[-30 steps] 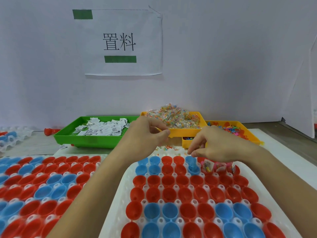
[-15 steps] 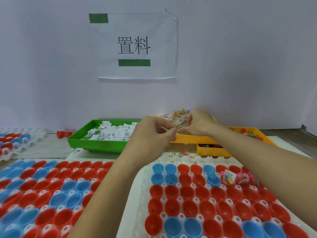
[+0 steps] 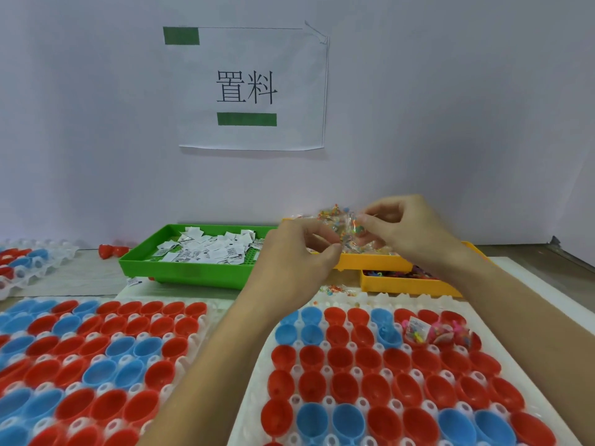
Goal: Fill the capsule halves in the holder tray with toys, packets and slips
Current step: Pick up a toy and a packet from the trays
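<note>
Nearest the camera, the white holder tray (image 3: 257, 365) carries red and blue capsule halves (image 3: 370, 386), three at its far right already filled. Above the yellow bin (image 3: 370, 262), left hand (image 3: 289, 262) and right hand (image 3: 405, 230) pinch one clear packet (image 3: 346, 228) between them.

A paper sign (image 3: 254, 88) (two printed characters, two green bars) hangs on the pale wall (image 3: 450, 107).

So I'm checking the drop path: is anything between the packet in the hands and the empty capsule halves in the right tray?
Nothing visible. Both hands pinch the packet above the yellow bin. The open red halves in the tray lie uncovered below and nearer.
</note>
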